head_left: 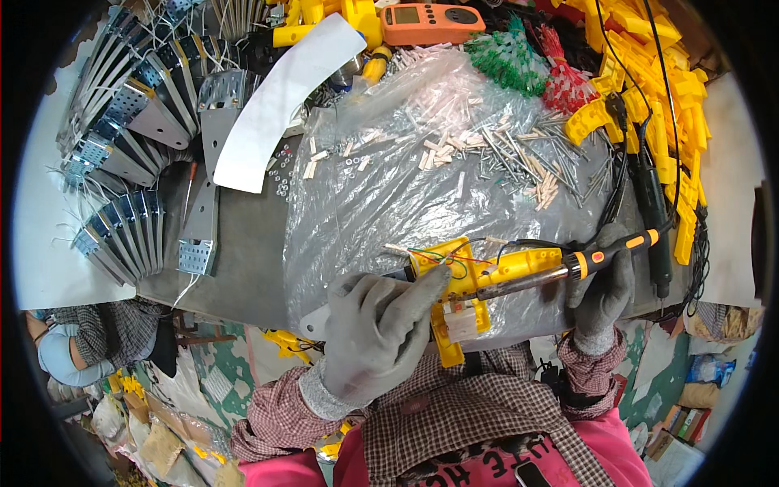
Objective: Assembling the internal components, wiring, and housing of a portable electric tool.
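My left hand (369, 337), in a grey knit glove, is closed on a yellow plastic housing (527, 263) just above the table's front edge. Thin red, green and white wires (458, 264) lie in its hollow, and a whitish block (460, 322) sits in its lower arm. A grey metal strip (314, 325) pokes out left of that hand. My right hand (604, 296), gloved too, grips a soldering iron (604, 256) by its black and orange handle. The iron's metal shaft points left across the housing, its tip at the wires; whether it touches them I cannot tell.
Clear plastic sheet (365, 211) covers the tabletop, with screws (511, 158) and pale sleeves scattered on it. Metal plates (134, 122) are stacked left, beside a curved white sheet (284, 101). Yellow parts (686, 97), a dark screwdriver-like tool (651, 219) and hanging cables are right.
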`<state>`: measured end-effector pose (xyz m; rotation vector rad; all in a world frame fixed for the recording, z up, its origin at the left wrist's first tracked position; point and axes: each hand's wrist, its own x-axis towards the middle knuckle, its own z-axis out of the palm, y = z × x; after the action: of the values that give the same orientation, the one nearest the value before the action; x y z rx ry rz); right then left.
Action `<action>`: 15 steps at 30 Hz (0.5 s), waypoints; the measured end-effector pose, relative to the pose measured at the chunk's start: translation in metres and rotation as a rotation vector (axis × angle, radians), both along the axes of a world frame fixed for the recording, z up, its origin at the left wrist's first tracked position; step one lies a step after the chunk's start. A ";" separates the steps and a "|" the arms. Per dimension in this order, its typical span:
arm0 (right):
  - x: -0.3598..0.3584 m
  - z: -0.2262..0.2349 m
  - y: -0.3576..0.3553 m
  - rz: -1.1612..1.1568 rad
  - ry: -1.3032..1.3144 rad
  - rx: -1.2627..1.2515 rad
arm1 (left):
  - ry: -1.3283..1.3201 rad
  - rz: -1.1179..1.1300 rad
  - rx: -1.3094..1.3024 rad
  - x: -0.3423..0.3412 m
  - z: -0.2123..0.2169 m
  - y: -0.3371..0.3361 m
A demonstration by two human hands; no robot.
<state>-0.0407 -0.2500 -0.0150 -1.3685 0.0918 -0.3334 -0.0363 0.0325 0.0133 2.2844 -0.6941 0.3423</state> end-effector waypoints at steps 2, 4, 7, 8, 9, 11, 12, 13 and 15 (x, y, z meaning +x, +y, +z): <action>-0.001 0.001 -0.002 0.057 -0.033 0.029 | 0.014 -0.002 0.018 -0.001 -0.002 -0.001; -0.003 0.001 -0.006 0.271 -0.065 0.190 | 0.026 -0.008 0.035 -0.001 -0.005 -0.002; -0.003 0.001 -0.004 0.178 -0.055 0.160 | -0.040 -0.021 0.109 0.000 -0.008 -0.002; -0.003 0.000 -0.005 0.177 -0.053 0.160 | -0.018 -0.019 0.100 0.001 -0.004 -0.004; -0.002 -0.001 -0.007 0.197 -0.059 0.160 | 0.005 -0.016 0.092 0.001 -0.002 -0.005; -0.001 -0.001 -0.007 0.222 -0.065 0.165 | -0.021 -0.004 0.102 0.000 -0.003 -0.006; -0.001 0.001 -0.006 0.198 -0.060 0.157 | -0.047 0.008 0.111 0.000 -0.004 -0.007; -0.001 0.001 -0.005 0.172 -0.054 0.148 | -0.046 0.007 0.111 0.000 -0.005 -0.007; -0.002 0.000 -0.005 0.169 -0.052 0.148 | -0.054 0.009 0.120 0.001 -0.007 -0.007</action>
<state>-0.0422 -0.2552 -0.0150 -1.2108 -0.0417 -0.2158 -0.0355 0.0251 0.0064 2.4001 -0.7496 0.3774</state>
